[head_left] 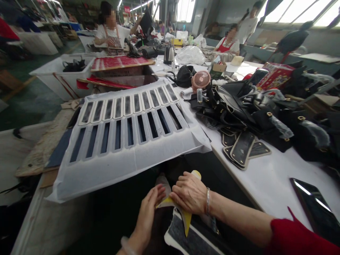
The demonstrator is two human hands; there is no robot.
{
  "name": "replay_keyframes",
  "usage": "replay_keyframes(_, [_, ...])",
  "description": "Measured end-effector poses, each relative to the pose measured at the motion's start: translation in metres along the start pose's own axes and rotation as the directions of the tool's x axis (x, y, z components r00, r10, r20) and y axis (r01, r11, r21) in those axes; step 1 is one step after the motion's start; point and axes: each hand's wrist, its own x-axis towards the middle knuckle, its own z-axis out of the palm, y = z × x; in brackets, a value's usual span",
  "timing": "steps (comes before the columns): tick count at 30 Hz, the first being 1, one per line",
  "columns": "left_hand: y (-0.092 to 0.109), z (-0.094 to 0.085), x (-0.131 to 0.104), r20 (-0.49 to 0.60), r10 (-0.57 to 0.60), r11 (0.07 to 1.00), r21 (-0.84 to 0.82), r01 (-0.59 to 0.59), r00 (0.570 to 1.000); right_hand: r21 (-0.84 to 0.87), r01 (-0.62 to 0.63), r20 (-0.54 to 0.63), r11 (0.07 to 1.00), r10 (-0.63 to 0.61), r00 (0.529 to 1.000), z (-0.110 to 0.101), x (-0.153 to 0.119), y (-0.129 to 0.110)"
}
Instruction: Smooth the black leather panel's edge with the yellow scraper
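No legible text anywhere; red box [275, 75] printing and red hanging sign [126, 9] too blurred to read.

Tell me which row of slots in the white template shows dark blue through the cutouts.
The near row, on the side of the white template closest to the hands. Its slots show dark blue; the far row shows grey, glossy strips instead.

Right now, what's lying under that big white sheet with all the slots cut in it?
Through the slots of the white sheet, dark blue material shows in the near row and greyish strips in the far row. A blue panel sticks out at its left edge. What the uncut parts cover cannot be seen.
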Motion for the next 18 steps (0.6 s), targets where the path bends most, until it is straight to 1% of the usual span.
replay_keyframes(1, [0.005, -0.006, -0.007, 0.041, 0.026, 0.999, 0.028, -0.028, 0.999, 0.001, 0.009, 0.002, 1.000, -0.009, 1.000, 0.001, 0.000, 0.001])
replay_keyframes(2, [0.011, -0.010, -0.013, 0.103, 0.058, 0.993, 0.096, -0.068, 0.993, 0.003, 0.018, 0.005, 1.000, -0.018, 1.000, 0.002, 0.001, 0.002])
replay_keyframes(3, [0.017, -0.013, -0.019, 0.183, 0.084, 0.972, 0.201, -0.121, 0.979, 0.004, 0.029, 0.009, 1.000, -0.029, 1.000, 0.002, 0.002, 0.003])
replay_keyframes(5, [0.030, -0.015, -0.029, 0.336, 0.083, 0.876, 0.425, -0.230, 0.938, 0.005, 0.053, 0.016, 0.999, -0.053, 0.998, 0.003, 0.003, 0.005])
replay_keyframes(6, [0.036, -0.013, -0.032, 0.380, 0.058, 0.824, 0.504, -0.260, 0.923, 0.005, 0.065, 0.019, 0.998, -0.065, 0.998, 0.003, 0.004, 0.006])
replay_keyframes(8, [0.047, -0.006, -0.037, 0.412, 0.016, 0.768, 0.579, -0.275, 0.911, 0.004, 0.086, 0.025, 0.996, -0.086, 0.996, 0.002, 0.006, 0.007])
replay_keyframes(10, [0.055, 0.000, -0.039, 0.411, -0.002, 0.759, 0.594, -0.266, 0.911, 0.004, 0.108, 0.029, 0.994, -0.108, 0.994, 0.001, 0.008, 0.007])
replay_keyframes(13, [0.062, 0.007, -0.043, 0.412, -0.008, 0.736, 0.619, -0.273, 0.911, 0.006, 0.142, 0.031, 0.990, -0.142, 0.989, -0.001, 0.010, 0.007])
replay_keyframes(16, [0.064, 0.009, -0.046, 0.442, 0.020, 0.684, 0.649, -0.335, 0.897, 0.007, 0.168, 0.031, 0.986, -0.168, 0.985, -0.003, 0.012, 0.008])
replay_keyframes(18, [0.063, 0.009, -0.047, 0.470, 0.061, 0.625, 0.670, -0.400, 0.881, 0.011, 0.184, 0.030, 0.983, -0.184, 0.982, -0.003, 0.011, 0.009])
